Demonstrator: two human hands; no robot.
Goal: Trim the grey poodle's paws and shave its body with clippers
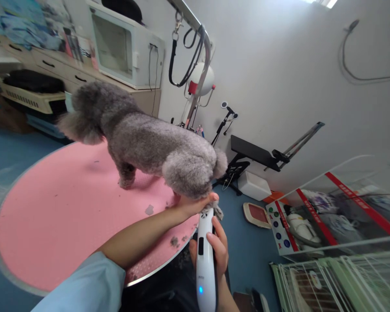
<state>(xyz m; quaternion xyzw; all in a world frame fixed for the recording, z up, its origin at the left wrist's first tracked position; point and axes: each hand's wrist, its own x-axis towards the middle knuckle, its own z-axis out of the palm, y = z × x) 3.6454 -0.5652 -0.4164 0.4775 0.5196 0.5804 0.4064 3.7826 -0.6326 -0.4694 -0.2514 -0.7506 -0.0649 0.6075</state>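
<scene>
A grey curly-coated dog point(156, 141) stands on a round pink grooming table point(68, 208), its head to the left and its rump towards me. My left hand point(195, 206) is closed around the dog's hind leg, low down near the table's edge; the fingertips show at the far side. In my right hand point(219, 249) is a white hair clipper point(206, 264) held upright, with a blue light lit near its base. The clipper's head meets the fur of the paw point(218, 211) beside my left hand. Cut tufts of fur point(174, 241) lie on the pink surface.
A metal grooming arm point(203, 65) with a black loop leash point(173, 65) rises behind the dog. At the left stand a white cabinet dryer point(113, 43) and a pet carrier point(29, 97). To the right are a black folding table point(253, 151), a litter tray point(256, 215) and wire pens point(312, 281).
</scene>
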